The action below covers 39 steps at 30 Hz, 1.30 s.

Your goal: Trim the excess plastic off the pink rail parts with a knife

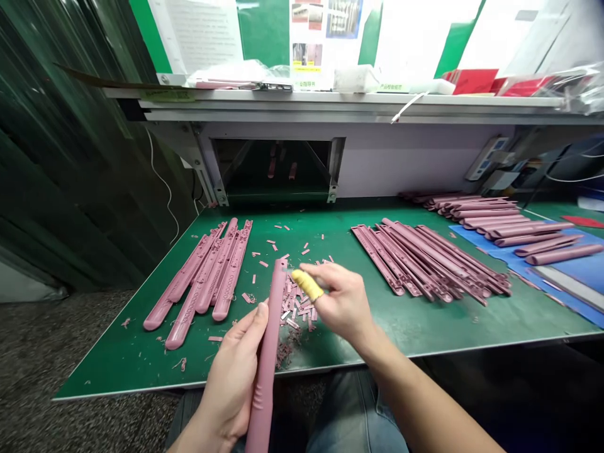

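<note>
Held item: one long pink moulded plastic bar (267, 368), lying tilted across the near edge of the table (377, 330), its far end raised over the scrap; I judge it light and stiff, though slim enough to flex or snap if levered from one end, and its smooth face may slip, so mid-shaft looks the safest hold; the left hand (229, 371) has that hold, its grip clamped around the bar with the thumb laid along it; the right hand (340, 305) sits at the bar's far end, its grip curled nearly together, one finger in a yellow finger cot (307, 284) just beside the tip; whether that grip pinches anything, I cannot tell; beneath: small pink offcuts (297, 305) and dark shavings (284, 353), loose but no real obstruction; left: a batch of similar bars (201, 277); right: a larger batch (427, 258); far right: more bars on a blue mat (491, 238); far: a shelf (330, 97) carrying papers and packets.
</note>
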Motion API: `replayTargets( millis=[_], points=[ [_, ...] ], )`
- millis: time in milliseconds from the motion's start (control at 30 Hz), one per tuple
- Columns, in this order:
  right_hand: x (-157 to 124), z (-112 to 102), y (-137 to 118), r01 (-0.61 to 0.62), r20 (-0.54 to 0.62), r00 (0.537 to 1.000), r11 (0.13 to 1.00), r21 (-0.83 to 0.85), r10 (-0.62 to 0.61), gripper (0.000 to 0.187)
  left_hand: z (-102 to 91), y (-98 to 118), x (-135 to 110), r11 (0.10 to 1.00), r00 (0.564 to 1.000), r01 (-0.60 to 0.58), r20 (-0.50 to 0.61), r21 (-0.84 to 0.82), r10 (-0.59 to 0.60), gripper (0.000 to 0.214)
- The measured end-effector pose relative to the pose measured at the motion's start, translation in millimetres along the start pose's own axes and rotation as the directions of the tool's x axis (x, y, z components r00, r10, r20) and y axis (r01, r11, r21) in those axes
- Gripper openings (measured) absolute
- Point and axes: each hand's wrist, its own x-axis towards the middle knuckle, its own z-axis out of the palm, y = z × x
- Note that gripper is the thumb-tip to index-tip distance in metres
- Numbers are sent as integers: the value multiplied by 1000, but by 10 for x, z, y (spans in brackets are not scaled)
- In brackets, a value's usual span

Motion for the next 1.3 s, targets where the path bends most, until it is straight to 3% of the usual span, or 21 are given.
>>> replayTargets(
  millis=[133,333,533,633,767,833,933,1067,1200,1300],
  points=[
    [72,-92,-4,6,-80,997,1000,17,-4,23,-44,-61,-46,992,995,97,41,-82,-94,35],
    [-341,-11,-176,40,104,993,997,68,-47,25,-122,-92,-26,985,992,111,79,-132,-101,29],
    [-202,-38,-77,-48,-113,992,998,47,53,21,-120,-86,-111,996,980,75,189,-52,-64,33],
    [-172,-64,-42,-85,52,995,993,85,81,25,-184,-77,-73,994,989,25,140,102,-40,38],
    [-242,29,-55,3,308,951,997,-75,21,27,-267,-115,21,983,999,-29,32,179,23,58],
    [-237,88,-83,59,356,934,979,-193,14,31,-281,-145,46,991,998,-18,64,136,9,64],
    [-164,129,-127,127,407,913,925,-358,33,30,-287,-178,57,1000,993,23,115,-9,-22,49],
    [-65,89,-158,227,466,884,835,-502,40,26,-303,-198,63,990,995,14,97,-141,0,35],
    [-128,42,-214,275,475,880,820,-501,-5,24,-277,-178,72,991,993,-48,99,-129,61,28],
    [-433,101,-350,355,525,842,858,-372,-121,25,-196,-73,170,986,990,-100,86,-132,112,22]
  ],
)
